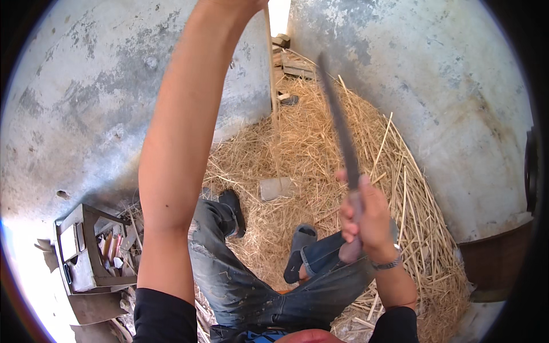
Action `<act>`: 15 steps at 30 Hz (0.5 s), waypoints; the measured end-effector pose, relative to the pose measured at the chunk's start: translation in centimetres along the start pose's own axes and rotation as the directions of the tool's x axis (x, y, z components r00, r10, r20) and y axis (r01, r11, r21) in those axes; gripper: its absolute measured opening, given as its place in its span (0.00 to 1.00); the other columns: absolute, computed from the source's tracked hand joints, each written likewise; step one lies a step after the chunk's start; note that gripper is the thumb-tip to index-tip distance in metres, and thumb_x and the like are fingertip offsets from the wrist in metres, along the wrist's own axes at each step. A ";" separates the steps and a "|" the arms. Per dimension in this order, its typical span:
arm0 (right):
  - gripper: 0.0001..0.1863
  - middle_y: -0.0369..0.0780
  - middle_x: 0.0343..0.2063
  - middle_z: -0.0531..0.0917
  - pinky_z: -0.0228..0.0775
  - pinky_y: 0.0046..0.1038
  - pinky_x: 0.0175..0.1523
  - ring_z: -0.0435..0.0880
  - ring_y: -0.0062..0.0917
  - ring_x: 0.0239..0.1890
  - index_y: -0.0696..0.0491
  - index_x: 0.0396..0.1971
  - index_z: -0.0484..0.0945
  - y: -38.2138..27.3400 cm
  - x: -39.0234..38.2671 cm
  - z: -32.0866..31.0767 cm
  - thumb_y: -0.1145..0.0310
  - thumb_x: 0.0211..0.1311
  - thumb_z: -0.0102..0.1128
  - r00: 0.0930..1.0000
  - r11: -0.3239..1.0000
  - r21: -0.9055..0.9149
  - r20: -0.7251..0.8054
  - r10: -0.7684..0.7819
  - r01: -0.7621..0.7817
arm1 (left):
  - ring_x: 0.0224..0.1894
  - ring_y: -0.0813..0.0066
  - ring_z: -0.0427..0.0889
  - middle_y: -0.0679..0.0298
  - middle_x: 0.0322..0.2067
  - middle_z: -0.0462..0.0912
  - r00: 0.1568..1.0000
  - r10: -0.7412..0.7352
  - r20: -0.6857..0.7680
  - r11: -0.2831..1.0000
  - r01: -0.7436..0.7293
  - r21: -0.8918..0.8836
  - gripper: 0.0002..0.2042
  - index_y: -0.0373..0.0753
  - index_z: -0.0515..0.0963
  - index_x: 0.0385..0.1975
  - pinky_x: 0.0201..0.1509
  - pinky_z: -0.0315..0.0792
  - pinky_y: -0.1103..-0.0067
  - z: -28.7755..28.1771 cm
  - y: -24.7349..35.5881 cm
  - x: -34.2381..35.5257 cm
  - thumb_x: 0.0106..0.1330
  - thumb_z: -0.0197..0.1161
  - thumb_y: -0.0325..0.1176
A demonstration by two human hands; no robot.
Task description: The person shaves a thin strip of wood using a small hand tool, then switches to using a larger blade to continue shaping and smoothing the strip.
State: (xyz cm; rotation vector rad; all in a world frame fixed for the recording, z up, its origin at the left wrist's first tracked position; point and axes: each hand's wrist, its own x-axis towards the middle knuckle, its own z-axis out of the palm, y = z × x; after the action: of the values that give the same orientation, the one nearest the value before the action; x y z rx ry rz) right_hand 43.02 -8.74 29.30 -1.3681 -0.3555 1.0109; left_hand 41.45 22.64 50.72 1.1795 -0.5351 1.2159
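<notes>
My right hand is closed around the wooden handle of a long knife, whose dark, narrow blade points up and away. A metal-banded watch is on that wrist. My left arm is raised straight ahead, and only the base of my left hand shows at the top edge; its fingers are out of view. A thin, pale strip runs down from beside that hand toward a grey block on the straw. Whether the left hand grips the strip cannot be seen.
Straw and shavings cover the floor between my feet and beyond. Long split stalks lie along the right wall. A wooden stool-like frame filled with scraps stands at left. Wood pieces lie in the far corner.
</notes>
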 end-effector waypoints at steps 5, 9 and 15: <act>0.31 0.31 0.19 0.70 0.64 0.22 0.13 0.67 0.14 0.12 0.58 0.70 0.66 -5.8 -2.5 2.9 0.47 0.86 0.37 0.797 0.776 0.182 -0.166 -0.581 0.604 | 0.15 0.82 0.50 0.76 0.15 0.55 0.990 -0.097 0.100 0.985 0.110 -0.135 0.26 0.45 0.67 0.23 0.19 0.42 0.79 -0.4 -0.3 0.1 0.69 0.54 0.64; 0.29 0.31 0.20 0.70 0.65 0.23 0.13 0.64 0.15 0.10 0.56 0.69 0.67 -1.1 -1.9 4.0 0.48 0.85 0.39 0.849 0.832 0.173 -0.091 -0.520 0.528 | 0.15 0.83 0.49 0.76 0.15 0.55 0.978 -0.093 0.189 0.981 0.123 -0.152 0.27 0.45 0.67 0.23 0.18 0.42 0.79 1.1 -1.0 0.1 0.69 0.53 0.64; 0.26 0.34 0.18 0.71 0.65 0.23 0.16 0.69 0.15 0.13 0.58 0.64 0.71 1.1 0.0 -0.1 0.52 0.86 0.39 0.950 0.953 0.026 0.097 0.297 -0.301 | 0.15 0.84 0.48 0.76 0.15 0.55 0.956 -0.034 0.292 0.993 0.066 -0.099 0.27 0.45 0.67 0.23 0.18 0.42 0.79 1.8 -0.9 -0.3 0.70 0.52 0.64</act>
State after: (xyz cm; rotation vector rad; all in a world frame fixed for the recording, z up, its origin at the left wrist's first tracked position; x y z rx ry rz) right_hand 42.63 -8.90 28.27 -1.3675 -0.1966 1.3285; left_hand 42.64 21.00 50.71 1.2790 -0.7752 0.9631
